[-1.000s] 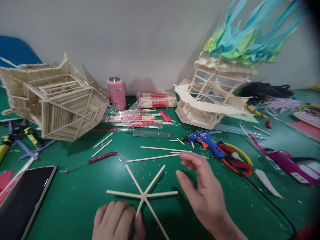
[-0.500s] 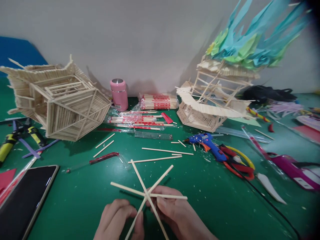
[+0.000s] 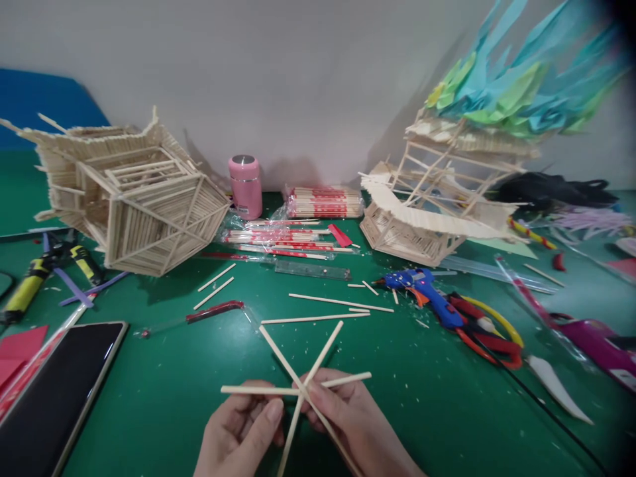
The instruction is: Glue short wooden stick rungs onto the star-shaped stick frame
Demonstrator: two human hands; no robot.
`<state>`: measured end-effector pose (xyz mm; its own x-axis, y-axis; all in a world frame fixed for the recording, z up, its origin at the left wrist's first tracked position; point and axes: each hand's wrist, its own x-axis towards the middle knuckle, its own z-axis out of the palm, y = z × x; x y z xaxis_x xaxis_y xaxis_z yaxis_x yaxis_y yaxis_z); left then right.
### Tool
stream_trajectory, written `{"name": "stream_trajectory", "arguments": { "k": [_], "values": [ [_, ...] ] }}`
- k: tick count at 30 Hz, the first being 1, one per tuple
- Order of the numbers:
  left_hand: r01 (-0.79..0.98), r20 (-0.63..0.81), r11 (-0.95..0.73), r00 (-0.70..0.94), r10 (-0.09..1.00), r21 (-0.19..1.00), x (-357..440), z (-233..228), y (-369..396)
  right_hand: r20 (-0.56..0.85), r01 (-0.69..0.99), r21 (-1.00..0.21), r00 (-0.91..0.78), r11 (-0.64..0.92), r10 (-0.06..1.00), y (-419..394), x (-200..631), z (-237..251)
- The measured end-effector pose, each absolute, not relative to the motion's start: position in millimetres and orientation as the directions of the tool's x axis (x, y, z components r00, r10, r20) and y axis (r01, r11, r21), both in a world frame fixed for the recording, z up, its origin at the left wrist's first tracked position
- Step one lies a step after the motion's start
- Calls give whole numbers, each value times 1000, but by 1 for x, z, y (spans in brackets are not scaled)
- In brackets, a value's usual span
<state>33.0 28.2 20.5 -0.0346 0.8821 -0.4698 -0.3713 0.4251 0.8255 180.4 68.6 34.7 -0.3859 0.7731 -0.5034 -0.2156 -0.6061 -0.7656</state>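
Left hand point(image 3: 243, 430) and right hand point(image 3: 348, 424): in the head view we see both clamped on the stick star point(image 3: 301, 391), crossed wooden sticks held just above the green worktop point(image 3: 149, 397), low centre. Right thumb presses near the crossing. Loose sticks point(image 3: 322, 308) lie beyond it. Blue glue gun point(image 3: 422, 291) to the right, dark tablet point(image 3: 54, 391) far left, stick house point(image 3: 134, 199) behind.

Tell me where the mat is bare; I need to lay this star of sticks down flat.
Bare mat lies between the phone and the left hand, below the red-handled tool. Right of the right hand, free too. Crowded around the glue gun.
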Motion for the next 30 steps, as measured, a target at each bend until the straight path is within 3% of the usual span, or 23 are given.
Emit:
{"name": "stream_trajectory", "arguments": {
  "k": [11, 30],
  "values": [
    [-531, -498, 382, -90, 862, 757, 39, 24, 28, -451, -252, -765, -449, -593, 772, 61, 172, 27],
    [-494, -490, 382, -104, 866, 781, 39, 23, 29, -500, -195, -788, -352, -585, 791, 59, 171, 39]
  ]
}}
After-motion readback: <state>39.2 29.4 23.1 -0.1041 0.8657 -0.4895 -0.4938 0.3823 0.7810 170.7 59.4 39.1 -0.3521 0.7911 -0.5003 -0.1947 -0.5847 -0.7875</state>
